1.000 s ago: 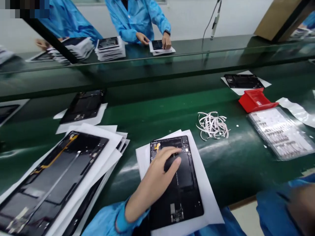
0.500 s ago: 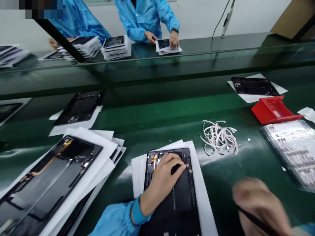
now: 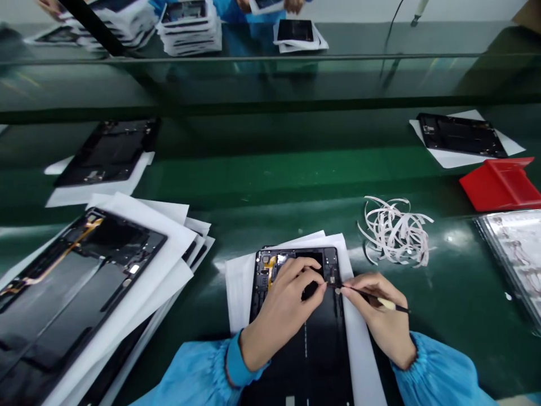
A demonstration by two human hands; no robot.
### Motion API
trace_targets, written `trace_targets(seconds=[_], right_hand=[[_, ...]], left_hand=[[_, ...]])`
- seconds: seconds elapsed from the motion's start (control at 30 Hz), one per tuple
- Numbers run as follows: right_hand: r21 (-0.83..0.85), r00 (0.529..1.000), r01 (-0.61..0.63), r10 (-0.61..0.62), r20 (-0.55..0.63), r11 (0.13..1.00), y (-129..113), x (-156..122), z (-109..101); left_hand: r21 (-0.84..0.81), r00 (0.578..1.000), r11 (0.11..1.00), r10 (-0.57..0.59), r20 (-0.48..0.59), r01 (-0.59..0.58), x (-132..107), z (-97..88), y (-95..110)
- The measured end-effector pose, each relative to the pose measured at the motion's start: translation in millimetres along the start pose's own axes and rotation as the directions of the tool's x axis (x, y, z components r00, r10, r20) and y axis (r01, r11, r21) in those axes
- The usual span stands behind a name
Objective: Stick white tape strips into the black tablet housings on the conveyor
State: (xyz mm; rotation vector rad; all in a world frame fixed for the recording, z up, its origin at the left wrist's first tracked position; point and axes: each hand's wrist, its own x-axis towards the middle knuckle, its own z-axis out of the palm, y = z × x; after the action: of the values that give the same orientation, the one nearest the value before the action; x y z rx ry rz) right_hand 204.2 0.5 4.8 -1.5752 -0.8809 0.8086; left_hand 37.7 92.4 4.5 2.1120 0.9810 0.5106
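Black and thin, a tool (image 3: pixel 386 303) with a pale part sits in the right hand (image 3: pixel 382 324), pinched between the thumb and fingers, and its front end is at the top right side of an open tablet (image 3: pixel 323 361). I cannot tell if the tip touches it. The left hand (image 3: pixel 285 307) bends over the top of the same tablet, its thumb and pointing finger close together near that tip; I cannot tell if they hold a tiny bit of something. The open tablet lies flat on white paper (image 3: pixel 366 361) in front of the person, and its bottom runs out of view. Just past the right hand is a messy heap of white strips (image 3: pixel 397 231). Farther right are a clear tray (image 3: pixel 518 242) with small parts and, just behind it, a red bin (image 3: pixel 502 183). On the left, a big pile of tablets and paper (image 3: pixel 59 316) leans in at a slant. Farther back on the green table (image 3: pixel 270 175), one dark tablet (image 3: pixel 112 151) lies on paper at the left and another dark tablet (image 3: pixel 462 135) at the right. Beyond that, a tall stack (image 3: pixel 189 35) stands on the far bench.
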Motion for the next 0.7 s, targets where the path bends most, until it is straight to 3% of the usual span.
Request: trace_targets(seconds=[0.27,0.7], right_hand=[[-0.074,0.979,0.192,-0.187,0.076,0.978,3.6,-1.0,-2.2],[-0.056,0.980,0.196,-0.194,0.051,0.979,7.4,-1.9,-1.7]], left_hand=[[-0.046,0.999,0.998,0.043,-0.009,-0.044,-1.1,-0.9,1.2],[-0.035,0.998,0.998,0.051,-0.022,-0.051,0.0,-1.8,2.9]])
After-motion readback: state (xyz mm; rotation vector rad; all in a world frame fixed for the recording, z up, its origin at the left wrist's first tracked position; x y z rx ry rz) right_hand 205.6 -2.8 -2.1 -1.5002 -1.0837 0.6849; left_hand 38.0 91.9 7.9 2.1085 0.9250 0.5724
